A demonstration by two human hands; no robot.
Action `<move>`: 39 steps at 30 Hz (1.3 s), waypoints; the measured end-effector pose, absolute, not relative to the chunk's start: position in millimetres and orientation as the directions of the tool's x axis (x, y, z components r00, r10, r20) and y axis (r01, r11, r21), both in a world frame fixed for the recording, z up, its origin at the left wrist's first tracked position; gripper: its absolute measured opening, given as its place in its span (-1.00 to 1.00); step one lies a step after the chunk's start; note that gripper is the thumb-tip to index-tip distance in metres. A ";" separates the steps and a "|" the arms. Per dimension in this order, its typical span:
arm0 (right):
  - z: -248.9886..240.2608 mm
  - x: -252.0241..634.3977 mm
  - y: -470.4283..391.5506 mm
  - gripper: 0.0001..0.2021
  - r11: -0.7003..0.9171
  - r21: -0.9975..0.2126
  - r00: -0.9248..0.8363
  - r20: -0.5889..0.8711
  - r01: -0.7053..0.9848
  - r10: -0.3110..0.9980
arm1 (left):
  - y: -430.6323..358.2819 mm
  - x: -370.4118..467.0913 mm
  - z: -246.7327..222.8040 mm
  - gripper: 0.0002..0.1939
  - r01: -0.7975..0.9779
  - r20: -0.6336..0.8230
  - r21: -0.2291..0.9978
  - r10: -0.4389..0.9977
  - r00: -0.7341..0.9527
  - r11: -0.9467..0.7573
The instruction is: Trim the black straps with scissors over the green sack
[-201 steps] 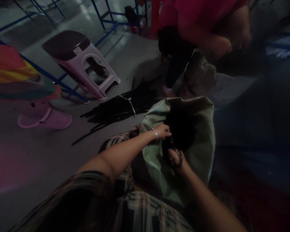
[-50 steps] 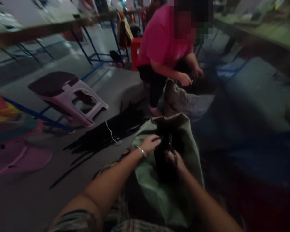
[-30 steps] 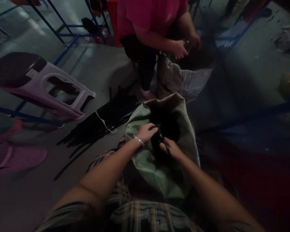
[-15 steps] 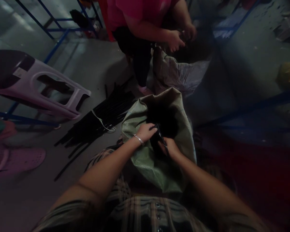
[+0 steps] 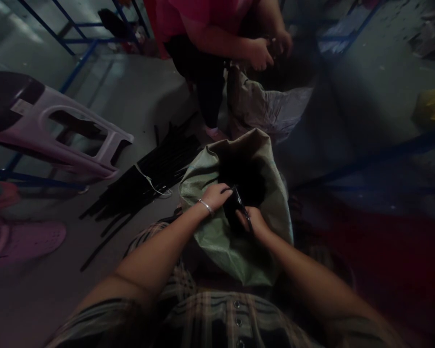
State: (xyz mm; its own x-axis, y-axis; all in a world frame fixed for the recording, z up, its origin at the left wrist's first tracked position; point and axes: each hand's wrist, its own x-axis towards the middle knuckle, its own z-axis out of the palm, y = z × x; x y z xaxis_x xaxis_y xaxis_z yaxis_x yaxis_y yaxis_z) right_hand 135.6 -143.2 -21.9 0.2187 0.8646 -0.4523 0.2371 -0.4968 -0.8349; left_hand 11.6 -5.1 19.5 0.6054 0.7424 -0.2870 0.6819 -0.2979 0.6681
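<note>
A green woven sack (image 5: pixel 199 169) stands open between my knees, with dark contents that I cannot make out. Over its mouth, my left hand (image 5: pixel 217 195), a bracelet at the wrist, pinches a black piece (image 5: pixel 231 212) that blends into the dark. My right hand (image 5: pixel 255 222) is closed around a tool with a curved black handle (image 5: pixel 247 217), which looks like scissors. The tool's shiny upper end (image 5: pixel 238 195) lies close to my left fingertips. Darkness hides where the tool and the black piece meet.
A bundle of long black strips (image 5: pixel 148 166), tied with a pale cord, lies on the floor at left. Beyond it is a plastic stool (image 5: pixel 39 111). Ahead, a person in a pink top (image 5: pixel 213 29) works over a greyish sack (image 5: pixel 264 104). Blue metal frames (image 5: pixel 83 60) stand around.
The whole view has shifted slightly. Both my hands keep nearly the same position over the sack, with the same grips.
</note>
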 end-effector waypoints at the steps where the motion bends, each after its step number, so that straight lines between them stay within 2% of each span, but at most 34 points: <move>1: -21.6 135.7 -143.0 -0.61 -0.495 -0.839 0.223 -0.450 0.225 0.865 | -4.2 11.4 19.2 -0.75 0.682 -0.289 0.674 0.749 0.597 -0.284; 6: -21.4 140.7 -140.3 -0.69 -0.519 -0.840 0.214 -0.483 0.161 0.849 | -2.3 10.9 21.8 -0.74 0.671 -0.361 0.734 0.778 0.514 -0.102; 9: -22.7 143.9 -139.5 -0.78 -0.476 -0.841 0.150 -0.452 0.257 0.879 | -4.3 12.2 26.2 -0.74 0.639 -0.451 0.766 0.760 0.467 0.062; 12: -24.1 144.3 -140.5 -0.82 -0.418 -0.843 0.093 -0.412 0.340 0.907 | -7.1 14.3 29.4 -0.77 0.610 -0.464 0.784 0.761 0.453 0.116; 16: -23.0 142.7 -141.2 -0.83 -0.354 -0.840 0.062 -0.362 0.412 0.930 | -9.9 16.1 27.7 -0.82 0.619 -0.452 0.782 0.757 0.472 0.081; 20: -21.8 142.6 -140.9 -0.83 -0.343 -0.846 0.062 -0.349 0.409 0.935 | -11.5 15.9 23.4 -0.82 0.648 -0.423 0.762 0.749 0.510 -0.011; 27: -25.7 139.7 -143.4 -0.81 -0.399 -0.833 0.098 -0.393 0.383 0.914 | -11.4 14.6 24.6 -0.79 0.678 -0.432 0.732 0.726 0.536 -0.065; 35: -24.1 137.2 -141.9 -0.74 -0.519 -0.832 0.171 -0.492 0.197 0.854 | -4.2 6.4 16.4 -0.78 0.706 -0.295 0.637 0.749 0.593 -0.308; 39: -19.6 136.1 -140.3 -0.72 -0.523 -0.833 0.192 -0.492 0.182 0.849 | -3.4 6.5 15.3 -0.77 0.719 -0.308 0.616 0.742 0.596 -0.322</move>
State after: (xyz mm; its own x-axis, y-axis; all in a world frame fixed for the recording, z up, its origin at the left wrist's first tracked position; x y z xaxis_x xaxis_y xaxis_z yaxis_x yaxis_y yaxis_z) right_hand 136.1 -140.3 -19.6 0.1916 0.8492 -0.4920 0.1816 -0.5233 -0.8326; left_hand 6.5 -3.4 15.3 0.5959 0.7417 -0.3079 0.7191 -0.3221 0.6157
